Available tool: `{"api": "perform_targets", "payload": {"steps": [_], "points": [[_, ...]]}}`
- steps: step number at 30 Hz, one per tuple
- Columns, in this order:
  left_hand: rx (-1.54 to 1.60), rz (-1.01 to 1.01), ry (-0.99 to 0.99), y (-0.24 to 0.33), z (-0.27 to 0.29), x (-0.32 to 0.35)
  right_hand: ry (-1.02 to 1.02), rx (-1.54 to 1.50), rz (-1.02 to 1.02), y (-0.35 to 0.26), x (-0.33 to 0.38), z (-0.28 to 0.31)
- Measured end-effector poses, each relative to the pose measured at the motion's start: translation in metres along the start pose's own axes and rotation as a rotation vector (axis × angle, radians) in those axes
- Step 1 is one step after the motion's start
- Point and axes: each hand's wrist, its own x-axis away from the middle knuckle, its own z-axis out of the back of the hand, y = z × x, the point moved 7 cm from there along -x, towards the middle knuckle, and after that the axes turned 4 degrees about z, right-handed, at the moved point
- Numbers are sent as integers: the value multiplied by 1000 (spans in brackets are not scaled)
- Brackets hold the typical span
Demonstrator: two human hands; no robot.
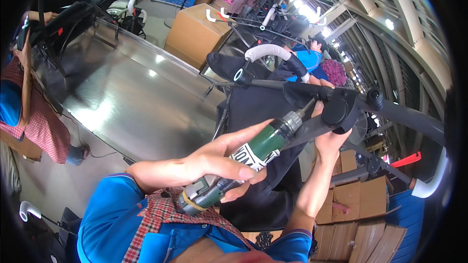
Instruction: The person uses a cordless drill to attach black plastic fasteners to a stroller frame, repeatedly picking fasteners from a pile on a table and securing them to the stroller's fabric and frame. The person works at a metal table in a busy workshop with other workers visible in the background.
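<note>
A green power screwdriver (pixel 267 142) lies tilted in my left hand (pixel 217 163), whose fingers wrap round its body. Its bit points up and right, to the black tube beside a round black hinge (pixel 340 109); whether the bit sits in a screw I cannot tell. My right hand (pixel 327 141) grips the stroller frame (pixel 407 118) close to that hinge, fingertips showing above the tube and part of the palm hidden behind it. Black fabric (pixel 251 109) hangs from the frame. A curved grey-covered handle (pixel 268 52) rises at its far end.
A shiny metal table (pixel 131 92) spreads out at left, with another stroller (pixel 73 24) on it. A co-worker in a checked apron (pixel 46 134) sits beside it. A large cardboard box (pixel 197 34) stands beyond. Flattened cartons (pixel 358 199) lie at lower right near a red lever (pixel 407 159).
</note>
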Motion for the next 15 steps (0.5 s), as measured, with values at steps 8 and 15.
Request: {"api": "perform_targets", "payload": {"steps": [8, 15], "points": [[-45, 34, -48, -7, 35, 12, -57, 204, 110, -6, 1, 6], [376, 78, 825, -86, 184, 135, -74, 157, -202, 7, 97, 85]]}}
